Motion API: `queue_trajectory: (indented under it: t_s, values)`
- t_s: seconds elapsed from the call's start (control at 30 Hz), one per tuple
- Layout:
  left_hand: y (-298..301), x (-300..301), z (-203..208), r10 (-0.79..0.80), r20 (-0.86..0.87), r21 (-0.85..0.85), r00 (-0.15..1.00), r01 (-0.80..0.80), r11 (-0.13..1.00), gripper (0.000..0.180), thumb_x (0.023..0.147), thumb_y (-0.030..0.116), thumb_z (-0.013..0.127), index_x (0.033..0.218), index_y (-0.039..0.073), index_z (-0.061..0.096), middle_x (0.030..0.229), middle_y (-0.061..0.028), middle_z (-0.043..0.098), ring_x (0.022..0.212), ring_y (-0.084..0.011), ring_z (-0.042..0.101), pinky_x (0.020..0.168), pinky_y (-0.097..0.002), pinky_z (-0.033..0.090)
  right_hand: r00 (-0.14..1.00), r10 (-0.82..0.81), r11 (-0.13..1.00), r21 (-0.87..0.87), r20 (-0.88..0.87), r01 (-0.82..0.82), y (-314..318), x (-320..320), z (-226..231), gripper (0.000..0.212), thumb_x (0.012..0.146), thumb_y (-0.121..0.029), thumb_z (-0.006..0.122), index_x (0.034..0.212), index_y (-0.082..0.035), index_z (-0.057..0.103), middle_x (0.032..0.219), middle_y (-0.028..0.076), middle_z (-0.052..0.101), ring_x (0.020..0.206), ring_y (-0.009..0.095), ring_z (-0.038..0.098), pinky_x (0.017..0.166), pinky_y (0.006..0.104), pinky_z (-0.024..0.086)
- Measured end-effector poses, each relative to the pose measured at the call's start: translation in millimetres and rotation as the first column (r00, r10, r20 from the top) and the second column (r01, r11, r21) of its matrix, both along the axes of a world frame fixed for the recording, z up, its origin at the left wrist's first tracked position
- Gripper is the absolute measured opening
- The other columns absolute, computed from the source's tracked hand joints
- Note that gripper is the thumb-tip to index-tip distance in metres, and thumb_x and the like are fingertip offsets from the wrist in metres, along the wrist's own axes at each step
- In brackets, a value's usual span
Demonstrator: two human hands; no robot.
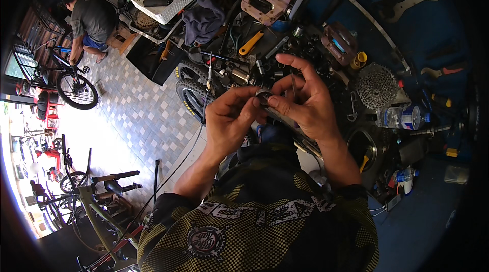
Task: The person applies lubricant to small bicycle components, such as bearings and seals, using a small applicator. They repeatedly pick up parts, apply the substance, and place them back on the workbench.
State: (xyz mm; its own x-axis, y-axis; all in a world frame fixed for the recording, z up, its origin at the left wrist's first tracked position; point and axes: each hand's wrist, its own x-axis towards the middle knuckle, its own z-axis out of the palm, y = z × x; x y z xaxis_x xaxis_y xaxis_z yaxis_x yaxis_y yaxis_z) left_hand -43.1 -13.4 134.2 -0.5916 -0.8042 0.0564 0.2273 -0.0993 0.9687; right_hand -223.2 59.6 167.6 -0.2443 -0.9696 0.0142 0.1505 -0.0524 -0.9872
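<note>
Between both hands, above the cluttered bench, is a small round metal ring-shaped part (264, 96) that looks like a bearing. My left hand (232, 117) pinches its near left side with thumb and fingertips. From the other side, my right hand (310, 106) grips it with the thumb, its index finger raised. A thin metal piece (294, 87), perhaps a slim tool, sits between the right hand's fingers; its full shape is hidden. Just beyond the hands lie loose metal sockets (260, 67) and a yellow-handled tool (251, 43).
A platform pedal (249, 2) and another pedal (338, 43) lie on the bench. To the right are a bike cassette (377, 86) and a plastic bottle (402, 118). A white basket (145, 0) stands far left, beside a grey cloth (204, 19). Another person (91, 17) bends over a bicycle (76, 89).
</note>
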Motion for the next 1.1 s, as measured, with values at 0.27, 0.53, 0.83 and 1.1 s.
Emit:
queue_trajectory:
  t_s: [0.27,0.53,0.83,1.1]
  values:
    - [-4.2,0.7,-0.1,-0.042,0.070,-0.023,0.997,0.044,0.999,0.016,0.105,0.006,0.061,0.115,-0.006,0.062,0.088,-0.0113,0.072,0.070,-0.0166,0.071,0.067,-0.0290,0.058,0.997,-0.002,1.000,-0.029,0.072,0.004,3.7,3.9,-6.6,0.058,0.091,0.001,0.078,0.137,-0.006,0.043,0.092,0.005,0.070,0.080,0.004,0.064,0.068,0.0202,0.049]
    - [-8.6,3.9,-31.5,-0.084,-0.233,0.160,0.969,0.123,0.979,0.016,0.101,0.001,0.066,0.117,-0.004,0.063,0.098,-0.0123,0.071,0.076,-0.0167,0.071,0.069,-0.0290,0.059,0.999,0.005,1.000,0.002,0.032,-0.005,1.7,5.7,-15.3,0.063,0.093,0.000,0.076,0.146,-0.006,0.042,0.091,0.004,0.070,0.078,0.005,0.064,0.067,0.0201,0.049]
    - [-38.5,63.6,-67.8,0.224,-0.197,0.304,0.954,-0.158,0.940,0.014,0.103,0.012,0.066,0.111,0.001,0.066,0.101,-0.0067,0.066,0.079,-0.0157,0.063,0.061,-0.0296,0.052,0.301,0.540,0.832,0.552,-0.786,-0.053,11.8,12.2,-150.2,0.093,0.088,-0.026,0.069,0.163,-0.002,0.021,0.080,0.023,0.072,0.074,0.040,0.073,0.073,0.0473,0.059]
    - [-24.6,77.5,-80.6,0.307,-0.107,0.349,0.946,-0.253,0.902,0.013,0.102,0.010,0.068,0.110,-0.001,0.066,0.084,-0.0064,0.067,0.066,-0.0127,0.063,0.062,-0.0271,0.053,0.235,0.615,0.769,0.639,-0.753,0.035,5.3,49.4,-181.9,0.108,0.088,-0.032,0.074,0.159,0.015,0.009,0.073,0.021,0.072,0.071,0.039,0.073,0.068,0.0466,0.060]
